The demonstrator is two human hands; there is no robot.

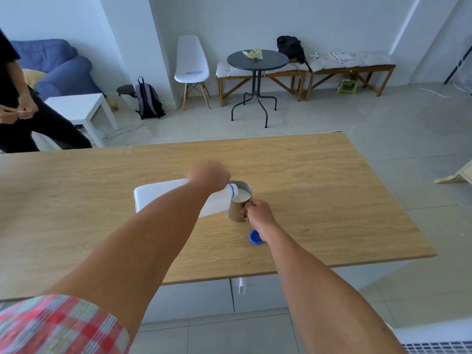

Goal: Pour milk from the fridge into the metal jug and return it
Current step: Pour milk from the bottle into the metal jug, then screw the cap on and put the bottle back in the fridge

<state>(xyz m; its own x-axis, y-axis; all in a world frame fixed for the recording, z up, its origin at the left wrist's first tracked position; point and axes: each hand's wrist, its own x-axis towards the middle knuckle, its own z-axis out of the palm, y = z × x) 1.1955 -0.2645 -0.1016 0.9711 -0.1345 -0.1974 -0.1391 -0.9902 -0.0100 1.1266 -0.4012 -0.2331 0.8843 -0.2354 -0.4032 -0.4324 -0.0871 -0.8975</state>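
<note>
A white plastic milk bottle (pixel 163 196) lies tipped almost flat over the wooden table (pixel 319 190), its blue-ringed neck resting at the rim of the metal jug (pixel 236 212). My left hand (pixel 209 175) grips the bottle near its neck. White milk fills the jug close to the top. My right hand (pixel 259 213) holds the jug's handle on its right side. The blue cap (pixel 255 237) lies open side up on the table, just beside my right wrist.
Another person (pixel 18 98) stands past the table's far left corner. Beyond the table are a white side table (pixel 81 108), a white chair (pixel 191 62), a round black table (pixel 258 60) and wooden benches (pixel 352 70).
</note>
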